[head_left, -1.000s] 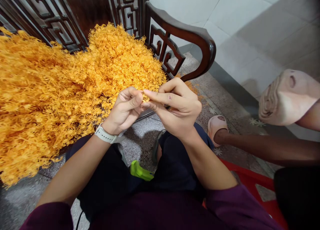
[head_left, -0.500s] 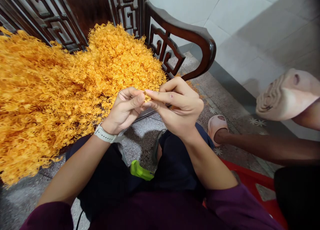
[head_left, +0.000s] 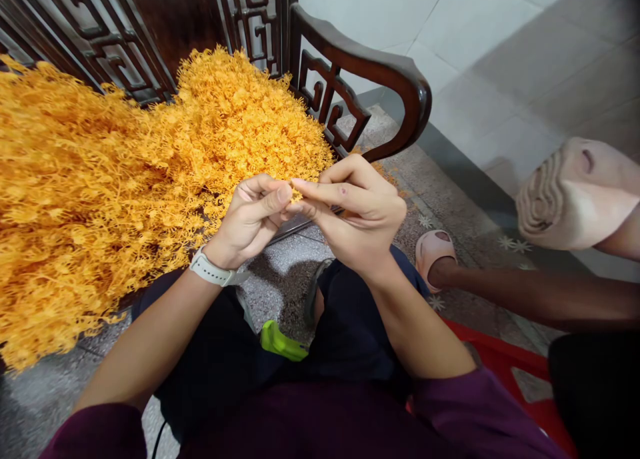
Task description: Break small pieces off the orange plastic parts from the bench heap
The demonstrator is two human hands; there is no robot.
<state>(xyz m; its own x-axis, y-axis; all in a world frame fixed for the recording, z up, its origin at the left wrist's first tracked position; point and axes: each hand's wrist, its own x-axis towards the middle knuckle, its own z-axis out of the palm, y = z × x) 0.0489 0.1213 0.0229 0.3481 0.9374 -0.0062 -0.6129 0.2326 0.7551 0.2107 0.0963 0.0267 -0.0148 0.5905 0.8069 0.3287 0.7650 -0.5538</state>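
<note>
Both my hands meet in the middle of the head view, pinching a small yellow-orange plastic flower piece (head_left: 296,195) between the fingertips. My left hand (head_left: 253,216), with a pale watch on its wrist, is closed, thumb against forefinger at the left side of the piece. My right hand (head_left: 363,209) is closed too, its forefinger and thumb tips on the right side. Fingers cover most of the piece, so its full shape is hidden. Behind and left of my hands lies a big heap of similar yellow-orange plastic flowers (head_left: 150,172).
The heap rests on a dark carved wooden bench with a curved armrest (head_left: 365,56). A bright green object (head_left: 283,342) lies between my legs. At right are another person's legs in pink slippers (head_left: 435,252), white star-shaped pieces (head_left: 515,244) on the floor, and a red stool (head_left: 505,359).
My hands stay almost in place, still pinching the small flower piece. The other person's raised foot at right has shifted slightly to the right.
</note>
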